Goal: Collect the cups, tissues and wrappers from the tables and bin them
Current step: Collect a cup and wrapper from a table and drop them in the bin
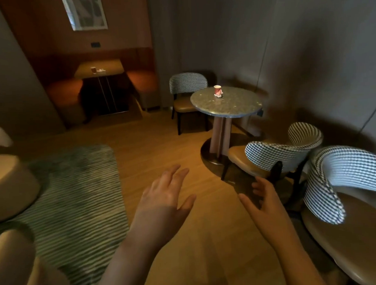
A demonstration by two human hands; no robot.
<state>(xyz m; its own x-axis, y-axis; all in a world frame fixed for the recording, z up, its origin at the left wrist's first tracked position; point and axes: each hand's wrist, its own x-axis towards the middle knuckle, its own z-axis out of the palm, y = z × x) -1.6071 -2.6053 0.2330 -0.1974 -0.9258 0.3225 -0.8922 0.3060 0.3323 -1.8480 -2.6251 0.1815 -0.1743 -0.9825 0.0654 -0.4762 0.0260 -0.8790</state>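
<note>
Two bare hands reach out over a wooden floor [153, 143], both empty. Largest in view is a striped green rug [78, 188] at 9 o'clock, with pale rounded seats [11, 184] along its left edge. At 3 to 4 o'clock stand two houndstooth-backed chairs [275, 158] with tan seats, one just beside the other. At 1 o'clock is a round stone-topped desk [235, 106] on a single pedestal, with a third chair [187, 87] of the same pattern behind it at its left. On this desk, near its far left rim, stands an upright red paper cup [217, 90], and a small crumpled red and white wrapper [219, 95] lies touching or just beside its base; the blur hides which. Far off at 11 o'clock, in a wood-panelled booth, a rectangular desk [107, 68] sits between two orange bench seats; on it a dark cup [93, 70] stands beside a small white tissue [100, 70]. Above the booth hangs a framed picture [84, 11].

The left hand [163, 198], at 6 o'clock, is palm down with its fingers [173, 174] spread flat and wide, gripping nothing. The right hand [266, 201], at 5 o'clock, is turned edge-on with its fingers [258, 188] loosely curled and thumb out, also gripping nothing
</note>
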